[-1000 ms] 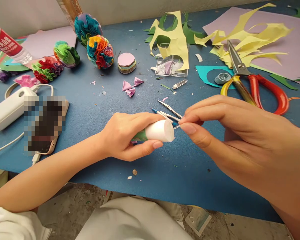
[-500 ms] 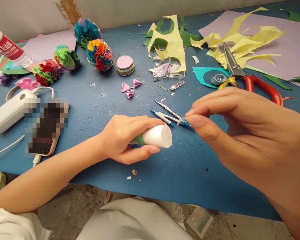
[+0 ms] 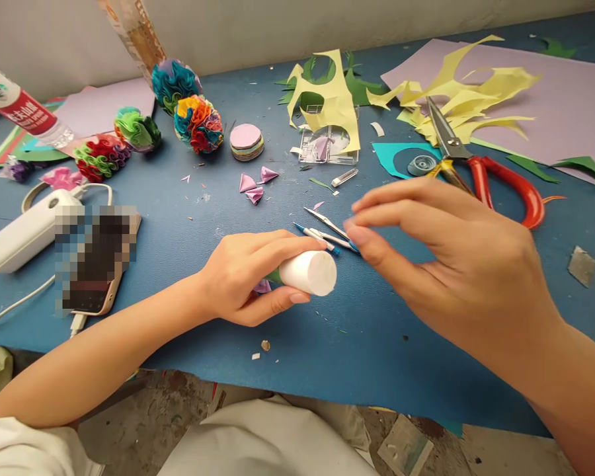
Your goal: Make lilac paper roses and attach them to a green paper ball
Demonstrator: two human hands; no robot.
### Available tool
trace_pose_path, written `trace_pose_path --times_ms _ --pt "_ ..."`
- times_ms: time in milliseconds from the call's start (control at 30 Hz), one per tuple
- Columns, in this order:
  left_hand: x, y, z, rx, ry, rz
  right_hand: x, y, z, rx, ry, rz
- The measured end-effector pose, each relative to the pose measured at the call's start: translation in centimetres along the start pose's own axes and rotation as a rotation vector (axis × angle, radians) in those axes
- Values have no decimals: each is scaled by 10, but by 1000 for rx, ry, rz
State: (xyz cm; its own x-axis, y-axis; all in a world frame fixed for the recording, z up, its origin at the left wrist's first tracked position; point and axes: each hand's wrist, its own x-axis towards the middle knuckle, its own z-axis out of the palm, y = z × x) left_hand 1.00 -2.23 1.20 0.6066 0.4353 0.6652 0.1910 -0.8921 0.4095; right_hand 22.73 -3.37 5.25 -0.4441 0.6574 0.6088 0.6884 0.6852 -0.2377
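My left hand (image 3: 245,274) is wrapped around a glue stick (image 3: 307,272), a white cylinder with a green band, its flat white end facing right. A lavender paper piece (image 3: 262,287) peeks out between that hand's thumb and fingers. To the right, my right hand (image 3: 456,264) hovers above the table, thumb and index fingertips pinched together; whatever is between them, if anything, is too small to see. Behind these fingertips lies a blue-and-silver compass (image 3: 327,221). Several folded lavender paper pieces (image 3: 254,195) rest farther back, near a stack of paper circles (image 3: 246,141).
Red-handled scissors (image 3: 451,142) lie on yellow paper scraps (image 3: 476,99) at back right. Ruffled paper balls (image 3: 198,122) sit at back left, near a tilted water bottle (image 3: 24,109). A phone (image 3: 102,261) and white power bank (image 3: 30,228) lie left, joined by cables.
My right hand has moved a little left and away from the camera, still pinching. My left hand keeps hold of the glue stick, and the lavender piece beneath now shows. The view has shifted slightly.
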Motion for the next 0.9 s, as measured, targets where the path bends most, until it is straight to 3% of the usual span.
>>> trace_pose_path --times_ms 167,433,533,733,900 --pt "0 0 1 34 -16 -26 0 -7 -3 105 26 -101" --pt "-2 3 3 7 -90 -79 -5 -11 -8 155 -91 -194" --pt "-2 4 4 16 -92 -100 -7 -10 -6 108 -66 -210" --pt "-1 5 5 18 -82 -125 -2 -8 -1 -13 17 -389" --pt "0 6 5 55 -96 -122 1 -10 2 -67 33 -375"
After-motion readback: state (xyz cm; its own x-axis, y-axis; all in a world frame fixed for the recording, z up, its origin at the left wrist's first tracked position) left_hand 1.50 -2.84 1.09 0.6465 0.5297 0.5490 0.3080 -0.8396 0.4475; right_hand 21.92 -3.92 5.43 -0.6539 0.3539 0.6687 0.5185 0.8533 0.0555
